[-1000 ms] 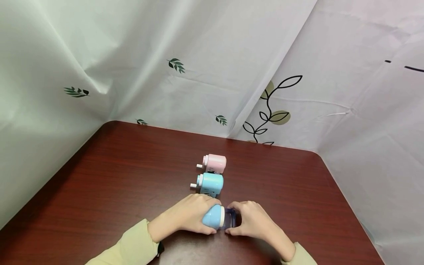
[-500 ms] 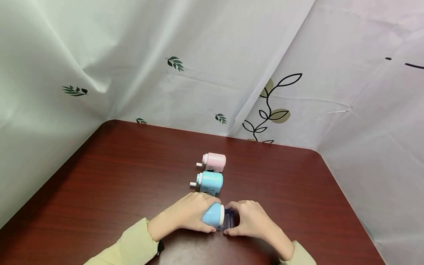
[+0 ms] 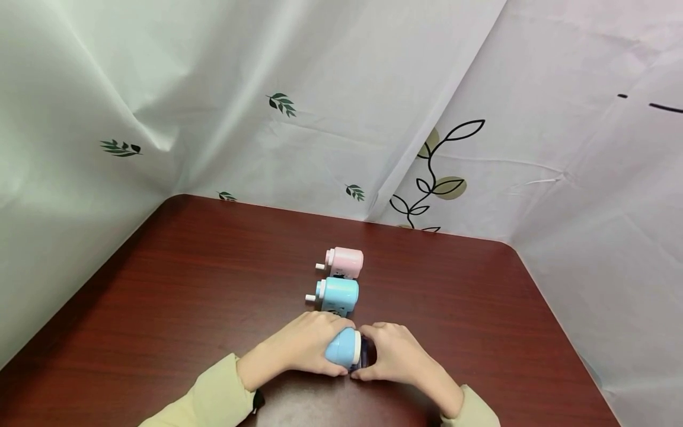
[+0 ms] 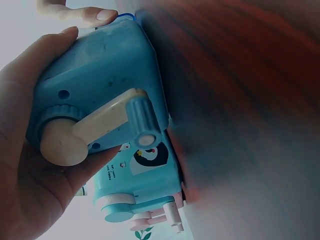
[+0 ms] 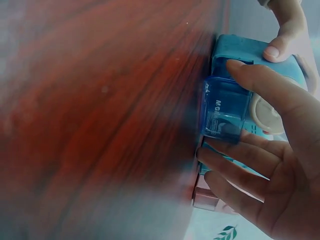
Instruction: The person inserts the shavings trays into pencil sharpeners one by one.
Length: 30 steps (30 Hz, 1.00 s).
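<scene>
A blue hand-crank pencil sharpener [image 3: 341, 347] lies near me on the table, its crank [image 4: 106, 119] facing the left wrist camera. My left hand [image 3: 304, 345] grips its body from the left, thumb on the near side and fingers over the far side. At its opposite end is a clear blue shavings drawer [image 5: 225, 107], mostly inside the body in the head view. My right hand [image 3: 397, 354] pinches this drawer between thumb and fingers. Just beyond stands a light blue sharpener [image 3: 341, 293], with a pink sharpener [image 3: 348, 262] behind it.
The dark red wooden table [image 3: 224, 267] has rounded far corners. A white curtain [image 3: 224, 107] with leaf prints hangs along its back and sides. The two farther sharpeners stand in a row close past the left hand, cranks pointing left.
My right hand has moved left, sliding the clear drawer further into the blue sharpener, so less of it shows. The left hand holds the body in the same place.
</scene>
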Each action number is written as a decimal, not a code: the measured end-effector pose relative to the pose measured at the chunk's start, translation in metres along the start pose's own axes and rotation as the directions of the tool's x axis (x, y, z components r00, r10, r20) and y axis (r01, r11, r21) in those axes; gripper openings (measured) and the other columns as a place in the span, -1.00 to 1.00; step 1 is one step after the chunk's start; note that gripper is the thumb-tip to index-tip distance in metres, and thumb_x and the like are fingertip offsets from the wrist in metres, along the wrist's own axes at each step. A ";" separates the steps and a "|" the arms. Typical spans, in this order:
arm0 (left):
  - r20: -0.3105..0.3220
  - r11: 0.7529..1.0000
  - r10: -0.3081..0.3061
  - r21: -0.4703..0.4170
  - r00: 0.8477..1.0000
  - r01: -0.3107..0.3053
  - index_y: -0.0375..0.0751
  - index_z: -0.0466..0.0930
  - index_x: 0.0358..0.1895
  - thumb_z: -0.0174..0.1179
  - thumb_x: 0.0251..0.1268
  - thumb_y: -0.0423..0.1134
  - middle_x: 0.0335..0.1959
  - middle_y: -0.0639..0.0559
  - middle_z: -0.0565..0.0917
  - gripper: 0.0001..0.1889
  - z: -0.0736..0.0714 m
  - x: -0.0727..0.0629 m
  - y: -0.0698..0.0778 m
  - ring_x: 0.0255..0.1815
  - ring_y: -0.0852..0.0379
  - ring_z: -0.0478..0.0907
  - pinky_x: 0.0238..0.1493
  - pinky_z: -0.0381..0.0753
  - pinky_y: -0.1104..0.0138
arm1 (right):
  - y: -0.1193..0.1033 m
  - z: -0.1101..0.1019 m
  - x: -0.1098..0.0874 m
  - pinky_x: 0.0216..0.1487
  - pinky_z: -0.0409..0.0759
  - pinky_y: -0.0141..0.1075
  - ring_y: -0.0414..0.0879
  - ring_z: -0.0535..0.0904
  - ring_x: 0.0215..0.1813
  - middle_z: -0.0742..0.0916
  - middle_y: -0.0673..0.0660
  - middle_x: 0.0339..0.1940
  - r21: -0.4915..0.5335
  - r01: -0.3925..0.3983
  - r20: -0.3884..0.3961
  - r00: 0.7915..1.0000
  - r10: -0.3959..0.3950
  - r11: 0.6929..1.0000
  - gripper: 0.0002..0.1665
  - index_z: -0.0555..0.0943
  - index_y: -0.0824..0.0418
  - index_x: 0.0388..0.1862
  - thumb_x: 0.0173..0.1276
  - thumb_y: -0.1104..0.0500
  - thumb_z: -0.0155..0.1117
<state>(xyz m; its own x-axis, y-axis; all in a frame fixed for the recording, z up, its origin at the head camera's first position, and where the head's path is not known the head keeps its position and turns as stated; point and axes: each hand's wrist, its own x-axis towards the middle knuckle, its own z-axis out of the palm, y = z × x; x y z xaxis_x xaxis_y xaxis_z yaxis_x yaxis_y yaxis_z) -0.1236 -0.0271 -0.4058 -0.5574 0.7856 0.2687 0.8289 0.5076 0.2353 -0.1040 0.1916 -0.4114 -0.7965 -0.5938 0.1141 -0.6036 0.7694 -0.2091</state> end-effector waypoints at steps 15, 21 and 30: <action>-0.002 1.000 0.004 0.012 1.000 -0.004 -0.10 0.54 0.01 0.41 -0.13 0.16 -0.18 0.17 0.67 -0.38 0.000 0.001 0.002 -0.25 0.28 0.58 -0.21 0.57 0.40 | -0.005 0.002 0.003 -0.31 0.57 -0.31 -0.25 0.62 -0.30 0.71 -0.10 -0.37 -0.003 0.012 0.009 1.000 -0.012 1.000 -0.31 0.65 0.07 -0.10 -0.19 -0.26 0.55; 0.013 1.000 -0.017 0.014 1.000 0.017 -0.10 0.54 0.01 0.42 -0.14 0.15 -0.17 0.16 0.66 -0.38 0.000 0.000 0.003 -0.23 0.27 0.58 -0.19 0.58 0.38 | -0.003 0.001 0.000 -0.23 0.59 -0.29 -0.22 0.62 -0.22 0.71 -0.10 -0.29 0.038 0.011 0.041 0.999 -0.012 0.999 -0.17 0.61 0.08 0.03 -0.20 -0.33 0.54; 0.009 1.000 -0.010 0.013 1.000 0.010 -0.09 0.54 0.00 0.42 -0.14 0.15 -0.18 0.17 0.66 -0.39 0.000 0.000 0.002 -0.23 0.29 0.57 -0.20 0.57 0.41 | 0.001 0.000 0.001 -0.12 0.59 -0.35 -0.28 0.62 -0.14 0.72 -0.11 -0.15 0.166 -0.021 0.098 0.995 0.005 0.986 -0.26 0.56 0.10 0.01 -0.11 -0.21 0.56</action>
<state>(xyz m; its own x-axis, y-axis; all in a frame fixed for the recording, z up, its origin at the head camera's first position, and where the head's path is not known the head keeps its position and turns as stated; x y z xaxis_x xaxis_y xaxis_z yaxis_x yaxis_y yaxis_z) -0.1217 -0.0263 -0.4055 -0.5651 0.7838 0.2574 0.8239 0.5199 0.2256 -0.1049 0.1919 -0.4116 -0.7919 -0.6104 0.0171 -0.5722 0.7321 -0.3696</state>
